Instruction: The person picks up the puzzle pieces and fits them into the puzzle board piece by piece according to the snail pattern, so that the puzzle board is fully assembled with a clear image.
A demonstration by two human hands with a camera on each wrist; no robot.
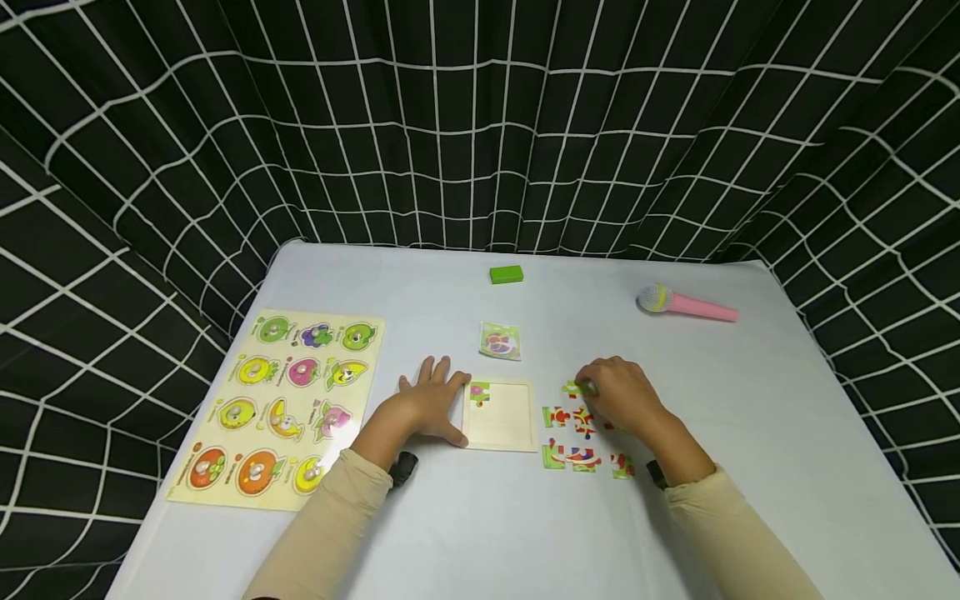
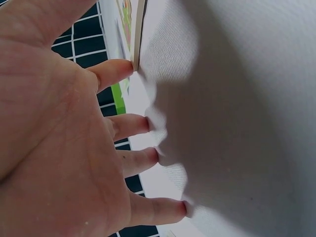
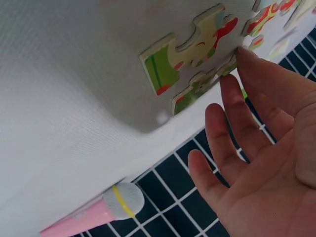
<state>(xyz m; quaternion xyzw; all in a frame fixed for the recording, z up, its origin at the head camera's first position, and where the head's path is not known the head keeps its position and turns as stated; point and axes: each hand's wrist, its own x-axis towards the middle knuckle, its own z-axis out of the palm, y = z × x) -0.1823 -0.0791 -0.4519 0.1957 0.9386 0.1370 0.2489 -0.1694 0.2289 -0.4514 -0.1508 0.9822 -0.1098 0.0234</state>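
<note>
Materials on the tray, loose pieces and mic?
Tray: probably wood or fibreboard, matte; pale tan, with a raised rim.
Pieces: likely thin wood or thick card; printed tops, visible thickness at the cut edges.
Mic: handle probably plastic, uniformly pink and seamless-looking; grey head looks textured, metal mesh or moulded plastic, can't tell.

Tabletop (image 1: 480, 517): bright in our head view
Fruit board (image 1: 288, 390): we catch glare — lower right
Left hand (image 2: 69, 133): broad shadow, dimmer wrist view
Puzzle pieces (image 3: 197, 52): soft shadow alongside
</note>
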